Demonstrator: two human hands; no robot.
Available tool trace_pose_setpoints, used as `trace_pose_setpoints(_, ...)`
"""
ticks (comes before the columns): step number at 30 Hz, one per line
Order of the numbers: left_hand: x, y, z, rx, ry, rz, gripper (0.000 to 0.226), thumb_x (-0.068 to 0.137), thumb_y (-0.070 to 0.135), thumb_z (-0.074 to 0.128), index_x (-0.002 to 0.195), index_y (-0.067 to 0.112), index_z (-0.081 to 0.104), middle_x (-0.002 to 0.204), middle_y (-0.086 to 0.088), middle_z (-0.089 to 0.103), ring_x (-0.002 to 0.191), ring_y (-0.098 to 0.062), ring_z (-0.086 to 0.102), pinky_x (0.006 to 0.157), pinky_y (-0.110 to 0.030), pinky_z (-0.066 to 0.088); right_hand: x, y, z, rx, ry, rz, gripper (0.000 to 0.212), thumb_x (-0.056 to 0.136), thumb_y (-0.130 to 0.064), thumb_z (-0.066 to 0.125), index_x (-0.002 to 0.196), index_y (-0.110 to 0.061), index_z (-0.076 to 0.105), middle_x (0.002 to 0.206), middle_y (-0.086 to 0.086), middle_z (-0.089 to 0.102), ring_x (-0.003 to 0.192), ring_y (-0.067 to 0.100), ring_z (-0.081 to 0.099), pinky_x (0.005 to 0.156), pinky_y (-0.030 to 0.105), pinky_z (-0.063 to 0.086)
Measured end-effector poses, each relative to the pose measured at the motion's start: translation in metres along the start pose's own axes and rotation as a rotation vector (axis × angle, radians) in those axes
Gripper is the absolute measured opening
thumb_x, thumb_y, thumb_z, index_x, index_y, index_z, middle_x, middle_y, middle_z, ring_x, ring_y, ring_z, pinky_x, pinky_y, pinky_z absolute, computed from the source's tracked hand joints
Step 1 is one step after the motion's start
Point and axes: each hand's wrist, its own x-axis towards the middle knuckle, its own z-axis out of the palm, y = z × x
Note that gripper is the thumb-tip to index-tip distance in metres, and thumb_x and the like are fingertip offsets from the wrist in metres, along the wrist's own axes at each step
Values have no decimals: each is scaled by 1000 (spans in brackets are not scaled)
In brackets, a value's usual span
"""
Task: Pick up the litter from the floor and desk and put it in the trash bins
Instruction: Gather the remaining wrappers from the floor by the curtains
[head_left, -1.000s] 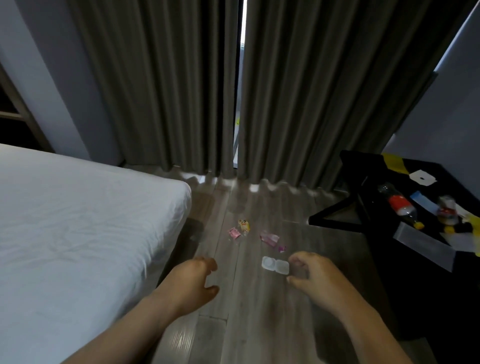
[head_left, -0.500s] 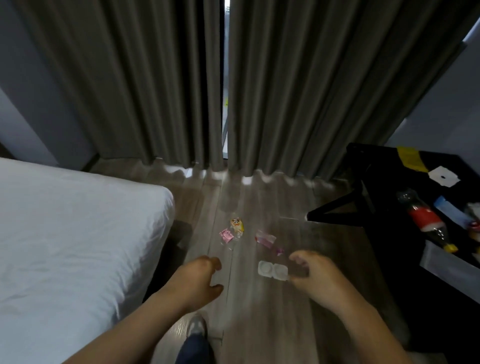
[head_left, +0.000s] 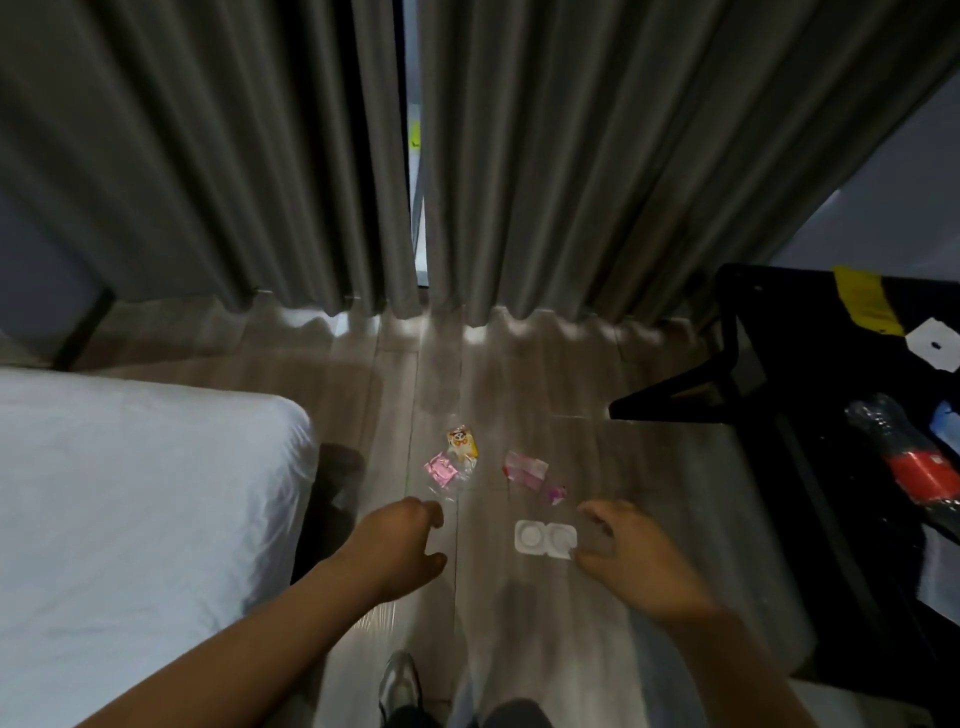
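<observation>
Litter lies on the wooden floor in front of me: a white plastic blister tray (head_left: 544, 538), a yellow cartoon wrapper (head_left: 461, 442), a pink wrapper (head_left: 441, 471) and a pink-and-white wrapper (head_left: 525, 470) with a small purple scrap (head_left: 556, 492). My right hand (head_left: 631, 561) hovers just right of the white tray, fingers loosely curled around nothing. My left hand (head_left: 402, 543) hangs below the pink wrapper, also loosely curled and holding nothing. On the black desk (head_left: 810, 467) at the right lie a plastic bottle with a red label (head_left: 911, 457), a yellow paper (head_left: 866, 299) and a white piece (head_left: 935, 343).
A white bed (head_left: 130, 519) fills the left side. Grey curtains (head_left: 519, 156) hang across the far wall down to the floor. My shoe (head_left: 399, 686) shows at the bottom edge. No trash bin is in view.
The view has moved forward and tilted down, so the litter looks closer. Both hands stay in much the same pose, and my foot has come into view.
</observation>
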Motion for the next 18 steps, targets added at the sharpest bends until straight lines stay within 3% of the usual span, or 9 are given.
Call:
trace_pose_setpoints(2, 21, -2, -4, 10, -29, -2, 48, 88, 38, 60, 131, 21, 49, 128, 0, 55, 113, -16, 56, 96, -27, 47, 20, 4, -3, -49, -21, -29, 40, 83, -24, 70, 120, -13, 59, 118, 4, 59, 101, 13, 55, 84, 13, 35)
trace_pose_setpoints(4, 43, -2, -8, 9, -45, -6, 48, 89, 37, 59, 132, 22, 48, 129, 0, 54, 114, -16, 55, 97, -28, 47, 40, 2, -9, -116, -20, -88, 37, 86, -22, 66, 121, -9, 61, 120, 9, 62, 111, 22, 59, 90, 21, 42)
trace_pose_setpoints(7, 78, -2, -14, 3, -55, -19, 47, 89, 37, 59, 132, 20, 47, 130, 0, 54, 114, -17, 55, 97, -27, 46, 72, 5, -13, -152, 44, -229, 21, 76, -16, 68, 83, 3, 75, 87, 18, 73, 73, 27, 72, 65, 29, 59)
trace_pose_setpoints(8, 89, -2, -15, 0, -58, -29, 47, 89, 37, 58, 132, 20, 47, 129, 0, 54, 114, -17, 55, 96, -26, 46, 85, 10, -13, -196, 59, -283, 20, 71, -14, 74, 83, 2, 76, 87, 17, 73, 71, 26, 72, 64, 27, 59)
trace_pose_setpoints(10, 113, -3, -15, -16, -66, -63, 47, 89, 37, 58, 132, 20, 48, 129, 0, 54, 113, -16, 55, 95, -26, 47, 115, 17, -20, -145, -73, -235, 39, 73, -14, 80, 110, -7, 71, 108, 9, 70, 93, 22, 69, 79, 19, 50)
trace_pose_setpoints(12, 136, -4, -13, -29, -73, -106, 47, 89, 37, 59, 131, 21, 48, 127, 0, 55, 111, -15, 56, 94, -25, 47, 150, 33, -21, -61, -102, -136, 53, 84, -23, 70, 134, -18, 54, 129, -1, 58, 116, 15, 56, 89, 13, 38)
trace_pose_setpoints(14, 162, -7, -12, -29, -73, -158, 46, 88, 39, 59, 130, 22, 49, 126, 1, 56, 109, -14, 57, 92, -24, 48, 187, 47, -24, -79, -197, -137, 56, 88, -28, 66, 139, -17, 47, 136, -1, 54, 124, 12, 51, 93, 10, 35)
trace_pose_setpoints(18, 219, -20, -3, -30, -48, -232, 45, 88, 40, 58, 129, 24, 50, 123, 2, 58, 107, -15, 59, 90, -25, 48, 259, 68, -21, -161, -302, -163, 51, 89, -29, 65, 136, -15, 50, 135, 0, 56, 120, 10, 54, 93, 8, 33)
